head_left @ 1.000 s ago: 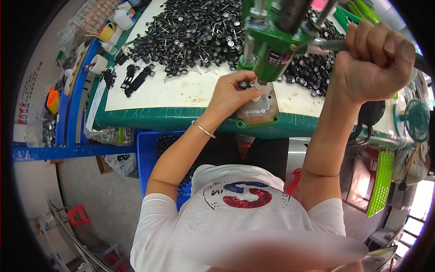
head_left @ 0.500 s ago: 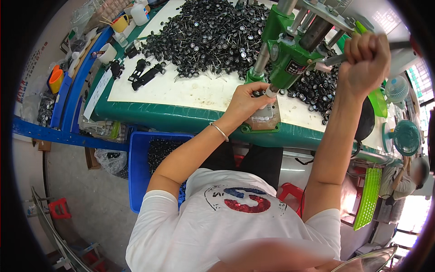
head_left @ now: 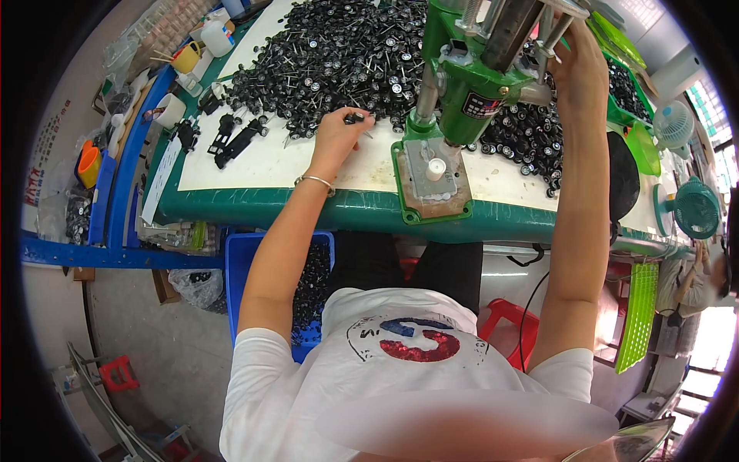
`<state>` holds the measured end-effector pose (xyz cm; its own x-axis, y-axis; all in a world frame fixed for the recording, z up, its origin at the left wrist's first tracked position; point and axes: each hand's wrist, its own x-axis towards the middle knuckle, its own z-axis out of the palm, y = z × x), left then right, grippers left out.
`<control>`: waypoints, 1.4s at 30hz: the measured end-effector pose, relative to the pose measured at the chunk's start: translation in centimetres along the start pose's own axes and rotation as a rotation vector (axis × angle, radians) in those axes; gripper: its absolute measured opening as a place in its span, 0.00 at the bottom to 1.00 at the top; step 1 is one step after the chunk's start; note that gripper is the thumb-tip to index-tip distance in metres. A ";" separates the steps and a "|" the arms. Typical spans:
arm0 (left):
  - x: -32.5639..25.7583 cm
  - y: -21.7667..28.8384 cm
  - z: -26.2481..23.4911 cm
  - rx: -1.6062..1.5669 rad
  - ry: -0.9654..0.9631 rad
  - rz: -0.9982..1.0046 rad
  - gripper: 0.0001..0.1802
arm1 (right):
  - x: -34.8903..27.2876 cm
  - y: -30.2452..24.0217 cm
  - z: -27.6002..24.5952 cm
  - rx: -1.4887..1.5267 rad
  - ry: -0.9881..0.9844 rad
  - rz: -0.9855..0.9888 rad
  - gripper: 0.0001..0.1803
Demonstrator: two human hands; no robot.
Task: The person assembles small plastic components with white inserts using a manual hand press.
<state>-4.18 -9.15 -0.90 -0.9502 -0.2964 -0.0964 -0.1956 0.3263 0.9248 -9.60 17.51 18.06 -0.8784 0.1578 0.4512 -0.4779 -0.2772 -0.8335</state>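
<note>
My left hand (head_left: 336,140) is above the white tabletop at the edge of the heap, its fingers pinched on a small black wheel (head_left: 354,118) with a thin metal axle. My right hand (head_left: 579,65) is raised beside the top of the green hand press (head_left: 464,100). Its fingers are curled round the press lever, which the hand and the press parts mostly hide. Under the press ram, a white round plastic piece (head_left: 436,169) stands on the metal base plate (head_left: 418,185), with no hand on it.
A large heap of black wheels on axles (head_left: 331,61) covers the back of the table, with more wheels (head_left: 523,138) right of the press. Black toy chassis parts (head_left: 240,142) lie at left. A blue bin (head_left: 239,269) of small black parts stands below the table edge.
My left hand has moved left from the press base to the heap's edge and now holds a wheel and axle. My right hand has gone up and away, and the ram has lifted off.
</note>
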 end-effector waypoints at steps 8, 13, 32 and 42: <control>1.3 1.9 1.6 0.731 0.161 0.185 0.19 | -4.6 6.2 -10.2 -0.284 -0.104 0.291 0.13; 1.4 0.4 0.6 0.551 0.102 0.288 0.20 | -7.8 10.2 -12.2 -0.665 -0.283 0.262 0.11; -4.8 2.7 1.5 -0.765 -0.504 0.021 0.18 | -13.1 9.6 -6.5 -0.540 -0.590 0.060 0.11; -6.8 4.1 2.6 -0.705 -0.419 -0.064 0.11 | -14.8 9.8 -5.1 -0.494 -0.589 0.314 0.15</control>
<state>0.84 -3.47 2.61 -0.9814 0.1103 -0.1570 -0.1868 -0.3618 0.9134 -1.30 17.31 1.57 -0.8955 -0.4180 0.1528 -0.2727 0.2439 -0.9307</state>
